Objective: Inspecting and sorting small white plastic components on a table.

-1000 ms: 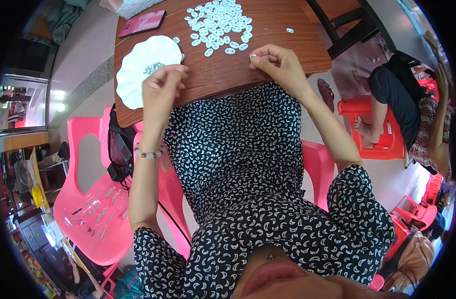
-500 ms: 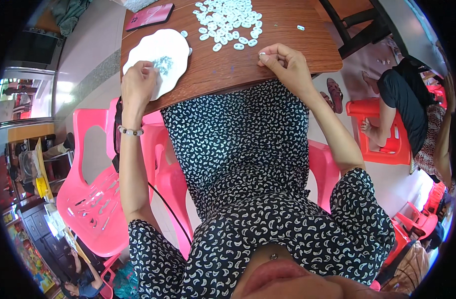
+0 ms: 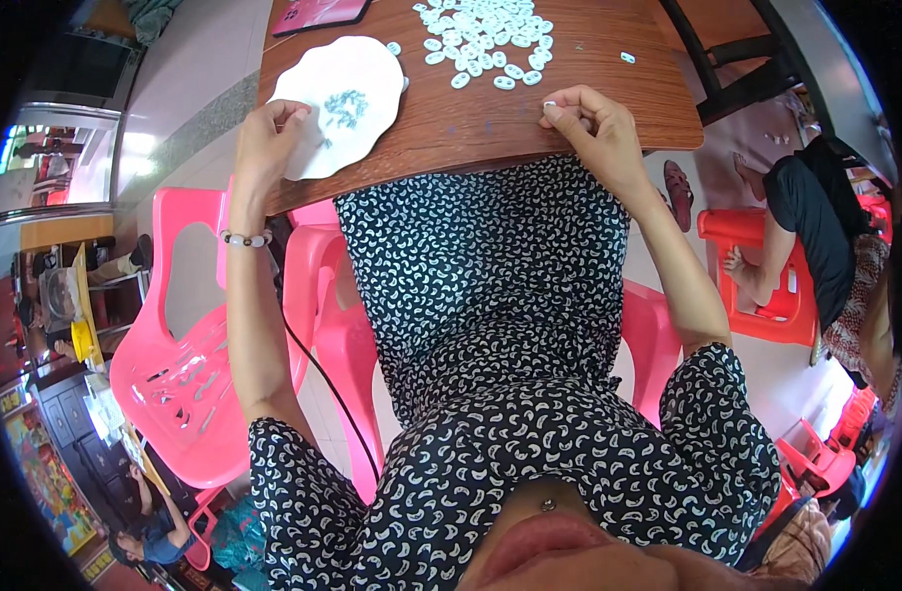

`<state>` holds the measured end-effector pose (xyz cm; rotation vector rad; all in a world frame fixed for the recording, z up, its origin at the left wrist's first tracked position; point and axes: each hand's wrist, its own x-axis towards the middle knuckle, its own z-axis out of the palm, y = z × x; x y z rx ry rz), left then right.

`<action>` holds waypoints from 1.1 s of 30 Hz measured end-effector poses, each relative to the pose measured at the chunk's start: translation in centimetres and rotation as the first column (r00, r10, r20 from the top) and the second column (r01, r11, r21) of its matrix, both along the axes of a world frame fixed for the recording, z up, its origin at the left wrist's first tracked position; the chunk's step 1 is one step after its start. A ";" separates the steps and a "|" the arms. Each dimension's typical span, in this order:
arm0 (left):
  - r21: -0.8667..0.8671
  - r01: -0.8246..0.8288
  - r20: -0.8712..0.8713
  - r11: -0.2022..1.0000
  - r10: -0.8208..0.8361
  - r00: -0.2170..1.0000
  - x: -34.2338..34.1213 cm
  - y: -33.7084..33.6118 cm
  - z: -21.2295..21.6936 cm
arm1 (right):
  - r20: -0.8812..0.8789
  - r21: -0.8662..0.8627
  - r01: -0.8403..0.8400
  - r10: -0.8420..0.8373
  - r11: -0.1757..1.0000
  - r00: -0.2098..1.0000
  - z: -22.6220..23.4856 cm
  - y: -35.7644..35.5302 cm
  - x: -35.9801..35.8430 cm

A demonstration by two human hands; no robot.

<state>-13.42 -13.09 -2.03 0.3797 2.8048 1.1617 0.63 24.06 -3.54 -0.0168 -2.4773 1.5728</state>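
Observation:
My left hand (image 3: 269, 148) is closed in a pinch at the left side of a white wavy-edged plate (image 3: 377, 69); whatever its fingertips may hold is hidden. A patch of small greyish bits (image 3: 344, 108) lies around the plate's middle. Above the table's near edge, my right hand (image 3: 601, 133) pinches a small white piece (image 3: 549, 104) between thumb and forefinger, mostly covered by the fingers. Beyond it spreads a pile of pale oval pieces (image 3: 485, 39), each with two dark, hole-like marks. A few similar ones lie by the plate's right rim.
The brown wooden table (image 3: 431, 138) carries a pink flat case (image 3: 318, 14) at the far left and a lone oval piece (image 3: 627, 58) at right. Pink plastic chairs (image 3: 190, 384) stand at my left. Another person's leg (image 3: 778, 246) and a red stool (image 3: 717, 229) are at right.
My left hand has shifted left, from nearer the plate's middle to its left side. My right hand keeps its pinch in about the same place. The whole view has shifted slightly.

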 end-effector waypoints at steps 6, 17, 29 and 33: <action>-0.256 0.049 -0.003 0.966 -0.051 0.999 0.9 0.2 1.3 | 0.005 0.040 0.006 -0.006 0.999 1.000 0.2 0.2 0.2; -0.275 0.116 -0.119 0.954 -0.154 0.981 1.7 1.0 1.0 | -0.012 0.110 0.002 -0.001 0.994 1.000 0.4 -0.2 0.1; -0.206 0.091 -0.127 0.974 -0.118 0.985 2.8 1.3 1.1 | -0.038 0.053 0.004 -0.002 0.999 0.999 0.0 -0.3 -0.2; 0.042 0.235 0.001 0.971 -0.235 0.972 6.3 5.5 2.8 | -0.203 0.054 -0.075 0.084 0.996 0.976 1.5 -1.8 0.7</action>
